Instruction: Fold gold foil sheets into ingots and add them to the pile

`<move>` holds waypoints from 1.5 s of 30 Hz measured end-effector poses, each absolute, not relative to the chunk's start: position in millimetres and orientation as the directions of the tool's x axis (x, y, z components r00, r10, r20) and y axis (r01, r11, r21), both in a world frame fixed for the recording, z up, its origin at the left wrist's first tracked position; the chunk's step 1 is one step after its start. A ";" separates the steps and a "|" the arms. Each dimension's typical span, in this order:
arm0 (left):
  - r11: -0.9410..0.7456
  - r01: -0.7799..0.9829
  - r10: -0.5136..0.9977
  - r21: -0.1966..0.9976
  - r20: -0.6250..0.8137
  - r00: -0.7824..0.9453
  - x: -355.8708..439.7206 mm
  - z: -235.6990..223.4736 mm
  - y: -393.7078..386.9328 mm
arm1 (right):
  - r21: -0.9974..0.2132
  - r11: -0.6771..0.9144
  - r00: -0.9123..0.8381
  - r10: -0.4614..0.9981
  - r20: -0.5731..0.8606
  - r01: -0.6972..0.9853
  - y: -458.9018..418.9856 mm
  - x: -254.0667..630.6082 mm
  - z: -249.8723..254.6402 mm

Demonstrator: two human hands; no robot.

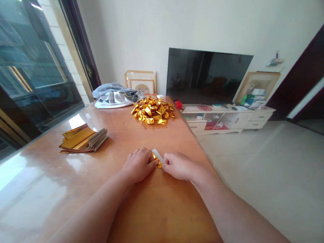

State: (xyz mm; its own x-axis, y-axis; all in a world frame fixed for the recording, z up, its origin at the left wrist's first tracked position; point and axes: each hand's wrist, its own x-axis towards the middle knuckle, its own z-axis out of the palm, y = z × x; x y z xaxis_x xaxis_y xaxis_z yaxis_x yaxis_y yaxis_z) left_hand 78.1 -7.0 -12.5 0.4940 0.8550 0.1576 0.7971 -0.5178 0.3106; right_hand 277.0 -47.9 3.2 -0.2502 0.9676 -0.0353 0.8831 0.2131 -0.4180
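Both my hands rest on the glossy wooden table [71,190] near its right edge. My left hand [139,164] and my right hand [178,166] are closed, pinching a small piece of gold foil paper [157,159] between them; its white underside shows as a folded strip. A stack of flat gold foil sheets [82,139] lies to the left. Farther back sits a pile of folded gold paper pieces [153,111].
A grey cloth bundle [114,95] lies at the table's far end beside a framed picture [141,81]. A large window runs along the left. Right of the table are a dark TV [206,76], a low white cabinet [229,117] and tiled floor.
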 end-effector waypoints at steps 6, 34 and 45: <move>-0.502 0.798 0.864 0.333 0.154 0.479 79.3 -11.6 -8.6 | -0.451 0.271 -0.297 0.955 0.014 0.850 -56.2 278.0 10.9; -0.605 0.569 0.736 0.557 0.119 0.667 55.7 -2.6 -4.1 | -0.538 0.325 -0.401 0.915 -0.027 0.778 -52.4 279.3 9.0; -0.426 0.552 0.807 0.716 0.026 0.589 53.8 0.2 -3.9 | -0.555 0.325 -0.400 0.916 -0.016 0.766 -53.0 281.1 7.5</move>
State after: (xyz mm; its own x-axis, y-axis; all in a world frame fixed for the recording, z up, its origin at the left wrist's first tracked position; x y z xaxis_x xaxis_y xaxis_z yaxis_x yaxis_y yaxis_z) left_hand 53.8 -3.9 0.2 0.5895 0.8074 0.0261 0.5524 -0.4265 0.7162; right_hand 281.1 -53.0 7.5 -0.4002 0.9163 -0.0159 0.7658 0.3248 -0.5550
